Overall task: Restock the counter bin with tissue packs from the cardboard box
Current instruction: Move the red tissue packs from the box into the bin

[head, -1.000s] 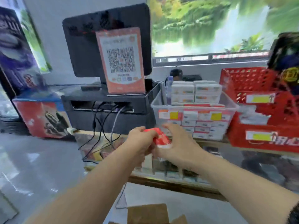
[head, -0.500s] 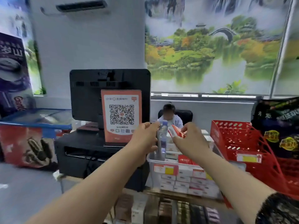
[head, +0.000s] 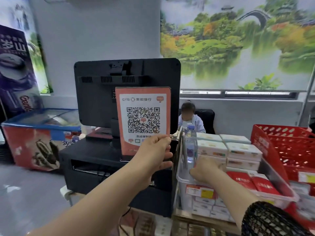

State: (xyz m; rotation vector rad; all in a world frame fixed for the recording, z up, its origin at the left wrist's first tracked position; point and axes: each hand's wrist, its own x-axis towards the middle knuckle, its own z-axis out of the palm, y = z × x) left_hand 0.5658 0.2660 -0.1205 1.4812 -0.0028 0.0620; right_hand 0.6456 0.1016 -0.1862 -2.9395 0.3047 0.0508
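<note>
Sat stacked in the clear counter bin [head: 181, 180]: white tissue packs [head: 211, 149] behind, red ones in front. Had the right hand [head: 207, 169] down in the bin's left end beside a water bottle [head: 190, 143], fingers hidden, grip untellable. Had the left hand [head: 156, 150] apart, just left of the bin, fingers curled, hold unclear.

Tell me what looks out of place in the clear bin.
A water bottle stands upright at the left end of the clear bin, beside the stacked tissue packs. It is the only non-tissue item visible there.
</note>
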